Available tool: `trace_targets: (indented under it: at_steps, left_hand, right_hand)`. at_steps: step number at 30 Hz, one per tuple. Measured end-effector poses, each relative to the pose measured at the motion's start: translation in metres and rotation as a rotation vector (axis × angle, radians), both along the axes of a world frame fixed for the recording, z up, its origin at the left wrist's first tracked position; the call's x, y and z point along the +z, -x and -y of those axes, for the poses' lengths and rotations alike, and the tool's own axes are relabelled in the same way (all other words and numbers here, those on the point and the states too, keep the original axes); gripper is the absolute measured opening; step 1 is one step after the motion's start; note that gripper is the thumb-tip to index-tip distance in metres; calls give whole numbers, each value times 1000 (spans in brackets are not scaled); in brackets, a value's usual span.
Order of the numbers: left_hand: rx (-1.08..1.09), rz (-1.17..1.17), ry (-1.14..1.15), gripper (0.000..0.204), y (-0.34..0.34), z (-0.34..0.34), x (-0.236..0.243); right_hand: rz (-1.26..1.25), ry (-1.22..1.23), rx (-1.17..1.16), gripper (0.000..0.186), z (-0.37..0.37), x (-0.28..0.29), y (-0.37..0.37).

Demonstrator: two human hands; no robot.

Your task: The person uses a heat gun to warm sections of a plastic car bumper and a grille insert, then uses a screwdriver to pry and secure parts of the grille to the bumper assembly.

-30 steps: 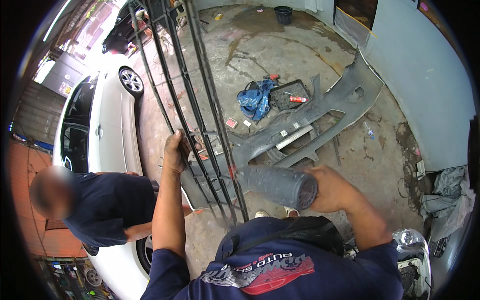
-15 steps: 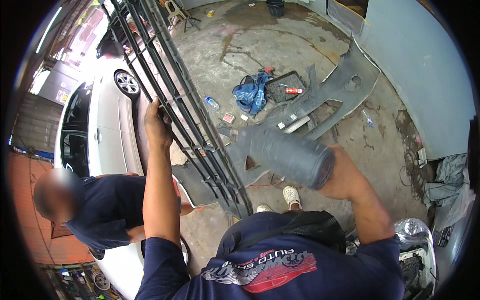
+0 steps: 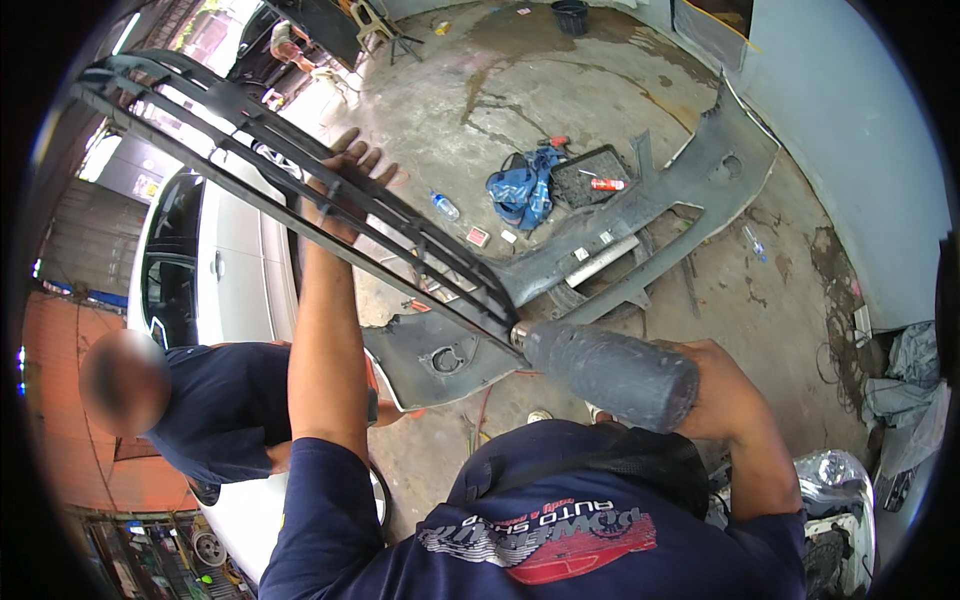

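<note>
My left hand (image 3: 342,180) holds up a long black slatted grille (image 3: 230,130), which slants from upper left down to the centre, with the fingers spread across its back. In my right hand (image 3: 715,385), largely hidden behind the tool body, is a dark grey cylindrical power tool (image 3: 610,370) with a metal nozzle at the grille's lower end; whether they touch I cannot tell. Below the grille a grey bumper cover (image 3: 445,362) lies on the concrete floor.
At left, a co-worker (image 3: 215,400) in dark clothing stands by a white car (image 3: 240,310). Beyond the bumper lie a blue bag (image 3: 520,190), a black tray (image 3: 590,160) and a bottle (image 3: 445,205). A pale wall (image 3: 830,170) and metal car parts (image 3: 830,470) are on the right.
The grille has swung from near upright to a diagonal, its top far to the left. My left fingers have spread out. The tool's nozzle now sits at the grille's lower end.
</note>
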State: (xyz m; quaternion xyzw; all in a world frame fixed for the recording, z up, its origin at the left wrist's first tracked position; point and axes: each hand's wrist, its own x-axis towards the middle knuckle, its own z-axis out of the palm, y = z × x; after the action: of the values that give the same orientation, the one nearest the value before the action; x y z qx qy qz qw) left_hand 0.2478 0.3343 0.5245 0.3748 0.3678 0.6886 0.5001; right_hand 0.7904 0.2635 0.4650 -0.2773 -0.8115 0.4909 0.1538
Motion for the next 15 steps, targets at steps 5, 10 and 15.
trace_targets:
  at_steps: [5,10,15]
  left_hand:
    - [-245,178,-69,62,-43,-21,-10]
    - [-314,204,-44,62,-58,-31,-35]
    - [-274,115,41,65,-83,-44,-64]
  right_hand:
    - [-113,68,-162,65,0,15,-11]
    - [259,-158,-65,64,7,22,0]
    - [118,-222,-108,60,0,26,9]
